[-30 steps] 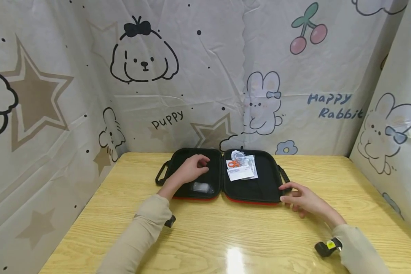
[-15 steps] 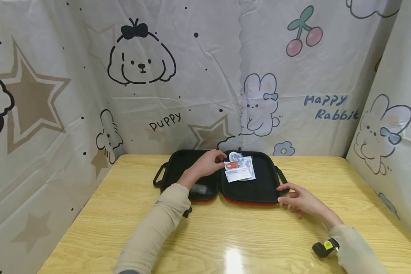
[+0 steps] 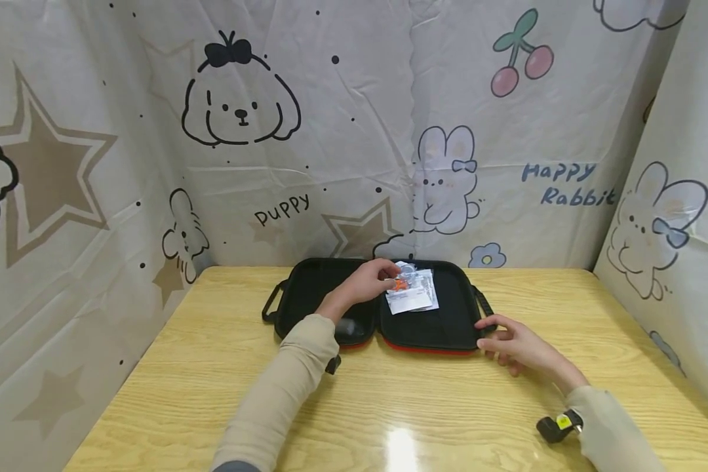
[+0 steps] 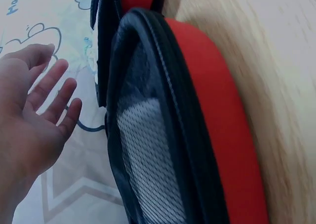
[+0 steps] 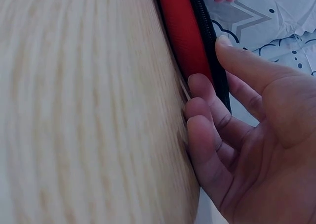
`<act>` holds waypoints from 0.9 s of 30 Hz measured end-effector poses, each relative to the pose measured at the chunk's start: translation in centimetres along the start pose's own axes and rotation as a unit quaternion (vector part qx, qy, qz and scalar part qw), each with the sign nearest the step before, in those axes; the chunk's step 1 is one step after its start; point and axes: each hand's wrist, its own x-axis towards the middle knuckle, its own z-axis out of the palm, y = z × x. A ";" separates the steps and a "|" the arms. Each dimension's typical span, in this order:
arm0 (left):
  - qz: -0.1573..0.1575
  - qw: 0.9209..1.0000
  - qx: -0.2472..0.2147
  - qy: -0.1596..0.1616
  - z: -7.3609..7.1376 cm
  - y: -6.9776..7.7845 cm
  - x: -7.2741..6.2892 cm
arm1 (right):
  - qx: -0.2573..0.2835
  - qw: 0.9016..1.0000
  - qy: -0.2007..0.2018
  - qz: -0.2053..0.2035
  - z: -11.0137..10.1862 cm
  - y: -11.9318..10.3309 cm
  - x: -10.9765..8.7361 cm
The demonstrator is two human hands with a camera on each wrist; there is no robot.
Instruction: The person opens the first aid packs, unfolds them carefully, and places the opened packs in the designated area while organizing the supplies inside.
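Observation:
A black zip case (image 3: 448, 331) with a red outer shell lies unfolded flat on the table. On its right half are white packets (image 3: 412, 302) and a pair of scissors with orange handles (image 3: 401, 284). My left hand (image 3: 367, 282) hovers over the case's middle, fingertips right beside the orange handles; in the left wrist view its fingers are loosely spread with nothing between them. My right hand (image 5: 266, 135) pinches the case's front right corner, thumb at the zip rim and fingers curled against the red side. Behind a mesh pocket (image 4: 148, 159) in the left half sits something white.
The wooden table (image 3: 389, 400) reaches back to a printed cloth (image 3: 330, 144) hanging behind and at both sides. Carry handles (image 3: 273, 301) stick out from the case's outer ends. A small black device (image 3: 557, 426) is strapped at the right sleeve.
My left hand has moved right, from above the case's left half to the packets and scissors. The right hand stays at the corner.

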 end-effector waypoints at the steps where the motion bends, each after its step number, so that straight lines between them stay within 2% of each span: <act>1: 0.004 1.000 0.002 0.000 0.1 0.1 0.2 | -0.001 1.000 0.000 0.001 0.0 -0.1 0.0; 4: 0.016 1.000 0.025 -0.002 0.4 0.3 0.6 | -0.004 1.000 0.006 0.005 -0.1 -0.3 0.1; 7: 0.016 0.995 0.094 -0.021 0.9 0.5 0.7 | -0.004 1.000 0.006 0.007 -0.1 -0.4 0.2; 9: 0.008 0.988 0.151 -0.039 1.4 0.6 0.7 | -0.003 1.000 0.004 0.006 0.0 -0.3 0.1; 12: -0.008 0.972 0.227 -0.064 2.3 0.5 0.5 | 0.002 1.000 0.001 0.008 0.1 0.0 0.1; 16: -0.016 0.961 0.267 -0.076 3.1 0.1 0.1 | 0.008 1.000 0.002 0.011 0.4 0.3 0.0; 19: 0.004 0.955 0.286 -0.074 3.0 -0.1 0.0 | 0.010 1.000 0.001 0.004 0.4 0.3 0.0; 21: 0.024 0.955 0.290 -0.066 2.8 -0.3 0.0 | 0.012 1.000 0.003 0.001 0.4 0.2 0.0; 22: 0.030 0.957 0.283 -0.061 2.7 -0.3 0.0 | 0.011 1.000 0.003 -0.001 0.3 0.2 0.0; 24: 0.035 0.966 0.250 -0.049 2.4 -0.4 -0.1 | 0.009 1.000 0.004 0.002 0.3 0.1 0.0; 27: 0.028 0.986 0.162 -0.025 1.8 -0.7 -0.4 | 0.005 1.000 0.005 0.005 0.2 0.0 0.0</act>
